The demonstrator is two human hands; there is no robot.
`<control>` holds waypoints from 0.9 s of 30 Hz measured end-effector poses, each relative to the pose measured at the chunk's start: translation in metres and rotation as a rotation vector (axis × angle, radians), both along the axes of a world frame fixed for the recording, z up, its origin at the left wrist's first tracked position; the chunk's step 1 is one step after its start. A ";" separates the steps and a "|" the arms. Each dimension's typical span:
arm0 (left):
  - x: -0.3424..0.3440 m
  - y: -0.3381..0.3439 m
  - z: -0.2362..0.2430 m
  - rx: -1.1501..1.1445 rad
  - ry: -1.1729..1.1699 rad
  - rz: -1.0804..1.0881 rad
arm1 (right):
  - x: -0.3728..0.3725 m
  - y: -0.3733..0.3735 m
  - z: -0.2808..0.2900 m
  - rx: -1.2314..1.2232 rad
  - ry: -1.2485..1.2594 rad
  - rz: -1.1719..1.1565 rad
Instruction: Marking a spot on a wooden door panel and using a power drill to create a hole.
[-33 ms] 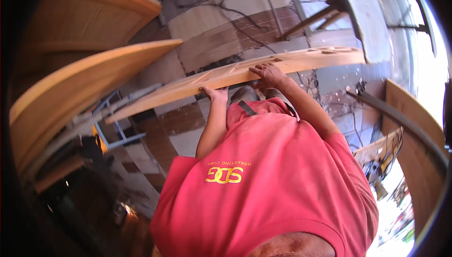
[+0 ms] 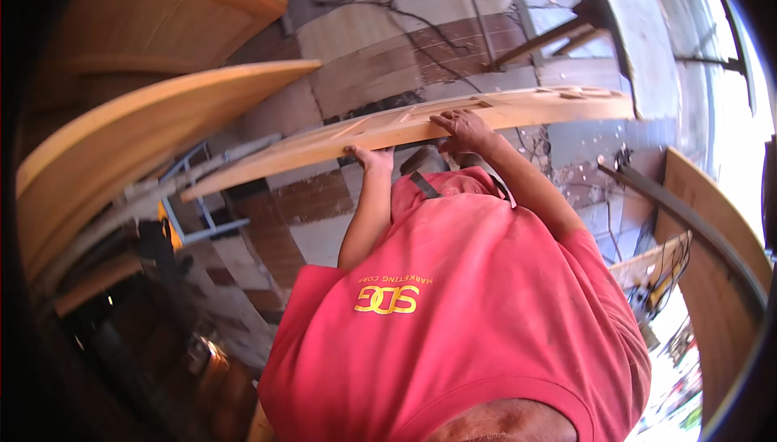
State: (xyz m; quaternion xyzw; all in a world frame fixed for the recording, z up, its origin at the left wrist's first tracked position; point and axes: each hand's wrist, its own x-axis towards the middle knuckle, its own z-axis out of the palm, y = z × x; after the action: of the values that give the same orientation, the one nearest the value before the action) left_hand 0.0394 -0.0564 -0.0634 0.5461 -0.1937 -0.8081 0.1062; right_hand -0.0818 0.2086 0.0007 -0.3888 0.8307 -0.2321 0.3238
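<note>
A long pale wooden door [image 2: 340, 144] with recessed panels stretches across in front of me, its narrow edge turned toward my body. My left hand [image 2: 375, 159] grips this near edge from below, its thumb against the wood and the fingers partly hidden. Farther right, my right hand [image 2: 464, 129] is curled over the upper side of the same edge. The door's right end reaches a grey tabletop [image 2: 639, 45], while its left end tapers off near a grey rail.
A curved-looking wooden panel [image 2: 154, 122] and a larger brown wooden piece [image 2: 170, 25] stand at the left. Cables [image 2: 421, 25] cross the patchwork floor [image 2: 356, 45]. Blue metal legs [image 2: 214, 230] lie to the left, and another wooden board [image 2: 716, 240] stands at the right.
The view has shifted slightly, so the surroundings sit a little lower and farther right. Both hands keep the same hold on the door.
</note>
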 end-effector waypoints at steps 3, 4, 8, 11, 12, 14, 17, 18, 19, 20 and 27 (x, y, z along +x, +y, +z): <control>0.011 -0.026 -0.009 -0.063 -0.025 0.090 | -0.002 -0.027 -0.019 -0.025 0.043 0.064; 0.017 -0.037 -0.013 -0.128 -0.011 0.121 | -0.001 -0.033 -0.026 -0.038 0.057 0.077; 0.031 -0.073 -0.025 -0.328 -0.164 0.232 | 0.005 -0.040 -0.041 0.049 0.024 0.087; 0.030 -0.104 -0.020 -0.239 -0.300 0.223 | 0.009 -0.027 -0.037 0.026 0.157 0.059; 0.033 -0.108 -0.018 -0.266 -0.323 0.249 | 0.009 -0.020 -0.035 0.041 0.207 0.057; 0.029 -0.126 -0.019 -0.258 -0.368 0.268 | 0.005 -0.004 -0.031 0.144 0.145 -0.036; 0.032 -0.145 -0.031 -0.260 -0.385 0.320 | 0.002 0.005 -0.032 0.239 0.172 -0.114; 0.036 -0.148 -0.035 -0.278 -0.374 0.319 | 0.001 0.004 -0.034 0.201 0.201 -0.084; 0.039 -0.150 -0.039 -0.282 -0.354 0.304 | 0.001 0.003 -0.036 0.220 0.200 -0.063; 0.041 -0.150 -0.042 -0.296 -0.346 0.307 | 0.001 0.002 -0.036 0.270 0.164 -0.044; 0.049 -0.160 -0.053 -0.294 -0.660 0.384 | 0.013 0.005 -0.039 0.364 0.113 0.076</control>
State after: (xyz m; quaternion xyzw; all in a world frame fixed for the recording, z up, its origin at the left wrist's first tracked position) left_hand 0.0887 -0.2163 -0.1165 0.7814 -0.2252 -0.5187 0.2640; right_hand -0.0685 0.2140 -0.0381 -0.3673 0.8606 -0.0436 0.3500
